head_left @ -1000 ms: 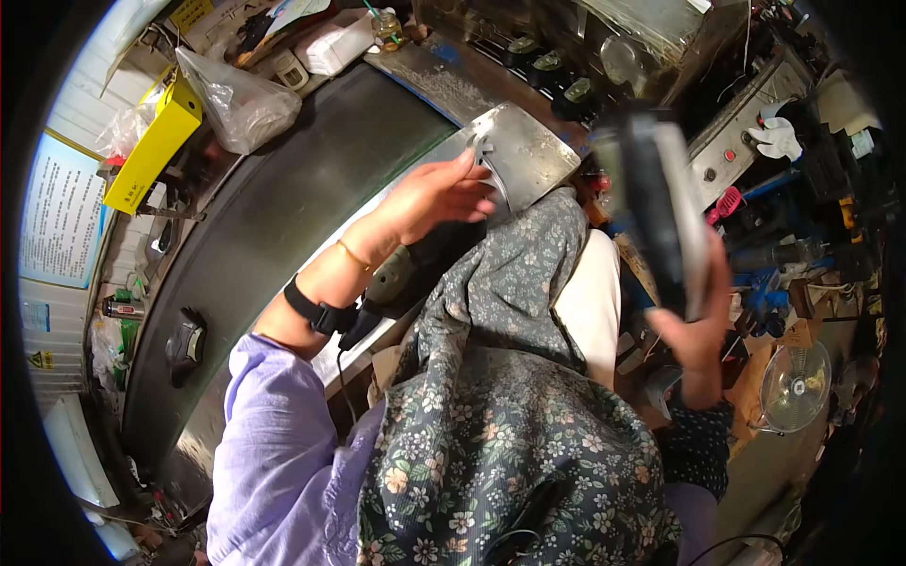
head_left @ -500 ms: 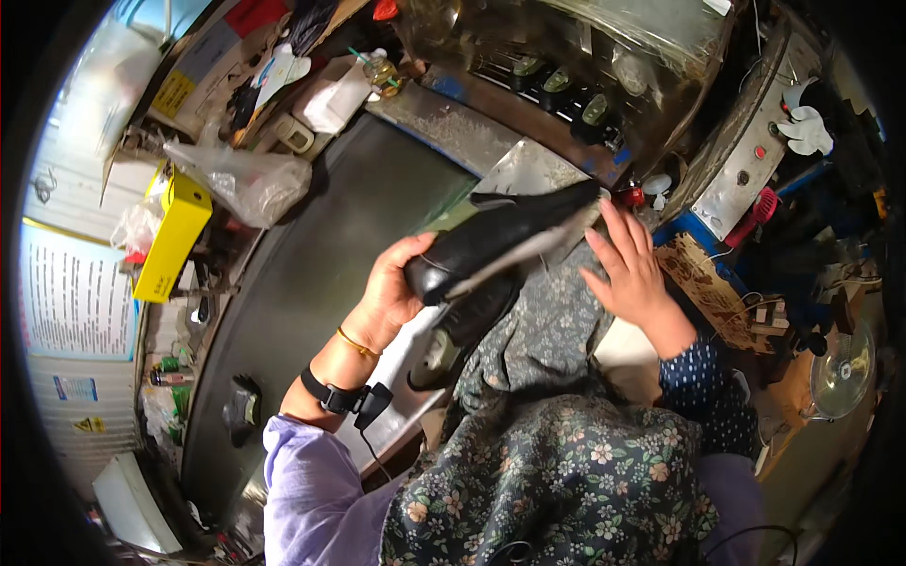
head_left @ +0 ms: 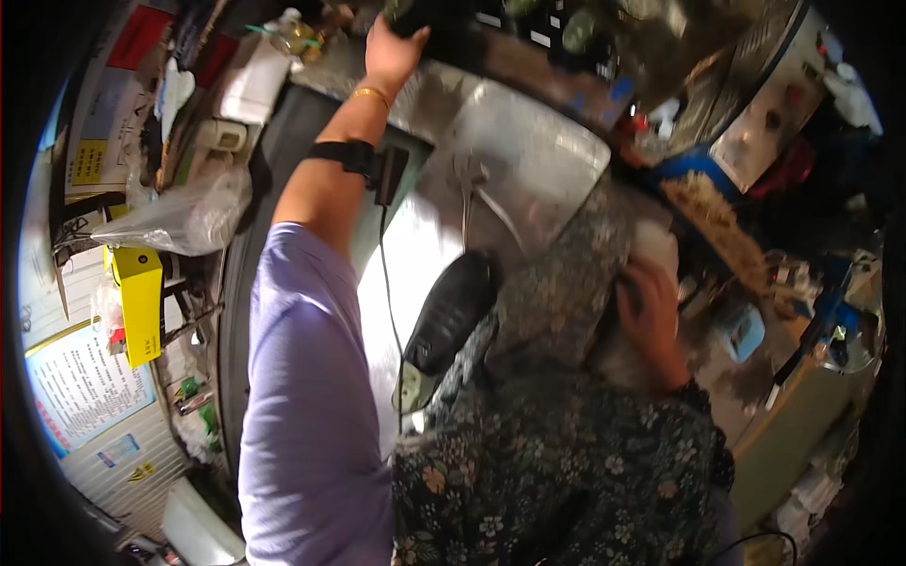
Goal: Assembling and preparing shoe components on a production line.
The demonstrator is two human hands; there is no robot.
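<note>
My left hand (head_left: 392, 57) is stretched to the far top edge, its fingers closed around a dark, greenish shoe (head_left: 406, 13) that the frame edge cuts off. My right hand (head_left: 651, 316) lies by my lap at the right, slightly blurred. Its fingers are loosely curved and apart, and I make out nothing held. Between the arms, a black shoe (head_left: 451, 316) rests beside my floral apron (head_left: 538, 443). A pale greenish shoe part (head_left: 412, 389) shows just below it.
A metal plate (head_left: 528, 160) sits before me, beside a dark belt (head_left: 288, 160). Dark shoes (head_left: 547, 28) with pale green parts stand along the far side. At the left are a yellow box (head_left: 140, 307) and a clear plastic bag (head_left: 198, 217); at the right, a light blue container (head_left: 743, 332).
My left hand has moved far forward with the shoe, away from my right hand. My right hand has dropped nearer my lap. The whole view has turned and shifted.
</note>
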